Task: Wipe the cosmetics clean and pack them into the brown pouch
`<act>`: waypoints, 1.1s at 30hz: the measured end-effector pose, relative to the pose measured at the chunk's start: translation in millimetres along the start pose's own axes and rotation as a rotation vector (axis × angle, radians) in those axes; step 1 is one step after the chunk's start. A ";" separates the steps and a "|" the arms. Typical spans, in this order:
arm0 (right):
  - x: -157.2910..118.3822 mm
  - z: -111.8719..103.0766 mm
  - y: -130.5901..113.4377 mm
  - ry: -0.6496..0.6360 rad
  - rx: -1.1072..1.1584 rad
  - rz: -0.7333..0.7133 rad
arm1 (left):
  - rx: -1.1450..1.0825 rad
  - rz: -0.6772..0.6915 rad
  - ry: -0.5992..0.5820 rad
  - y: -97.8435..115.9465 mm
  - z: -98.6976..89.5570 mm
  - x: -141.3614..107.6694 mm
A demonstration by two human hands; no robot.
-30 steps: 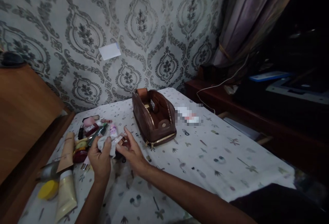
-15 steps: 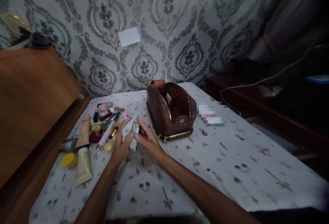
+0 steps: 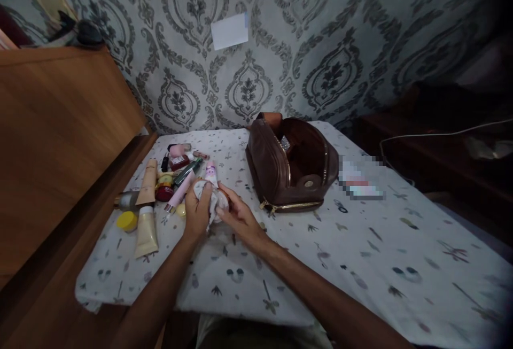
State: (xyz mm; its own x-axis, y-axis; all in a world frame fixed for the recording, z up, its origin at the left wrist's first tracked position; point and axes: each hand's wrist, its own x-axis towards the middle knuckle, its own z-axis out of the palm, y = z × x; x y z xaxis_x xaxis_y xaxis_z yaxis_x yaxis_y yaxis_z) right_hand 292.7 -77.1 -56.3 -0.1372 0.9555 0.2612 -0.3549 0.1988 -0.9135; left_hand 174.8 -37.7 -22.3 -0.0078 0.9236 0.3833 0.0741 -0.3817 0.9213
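Note:
My left hand [image 3: 196,212] is closed on a crumpled white wipe [image 3: 212,214], pressing it against a small round jar [image 3: 221,199]. Gripped from the other side by my right hand [image 3: 243,223], the jar is partly covered by fingers and wipe. Just beyond them lies a pink and white tube [image 3: 210,172]. Left of my hands are a pale pink tube [image 3: 179,194], a dark red jar [image 3: 164,188], a green tube [image 3: 188,173], a beige tube [image 3: 147,182], a cream tube [image 3: 146,234] and a yellow-lidded jar [image 3: 127,222].
An unzipped brown leather toiletry bag [image 3: 264,164] stands right of my hands. Beyond it lies a blurred-out packet [image 3: 360,180]. A wooden cabinet [image 3: 60,140] borders the left side, and the patterned tablecloth [image 3: 352,295] spans the table.
The camera view has shifted, so everything sits further right. In my hands the jar has turned, with its rounded clear face now toward me. The wipe stays pressed to it.

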 end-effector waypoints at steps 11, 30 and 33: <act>-2.9 2.5 -7.8 0.090 -0.288 -0.067 | 0.038 -0.247 0.272 -10.1 -5.0 6.1; -0.5 1.8 -13.9 0.176 -0.269 -0.003 | 0.174 -0.038 0.092 -6.1 -5.4 -5.3; -1.8 3.7 -15.8 0.167 -0.269 -0.033 | 0.149 -0.131 0.129 -7.1 -6.1 -2.2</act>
State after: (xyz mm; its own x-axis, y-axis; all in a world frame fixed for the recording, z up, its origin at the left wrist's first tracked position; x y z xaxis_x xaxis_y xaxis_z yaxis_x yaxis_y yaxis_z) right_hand 295.2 -82.7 -41.3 0.0316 0.9658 0.2573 -0.0964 0.2592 -0.9610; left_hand 168.3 -37.3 -29.4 -0.1539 0.9489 0.2753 0.2101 -0.2408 0.9475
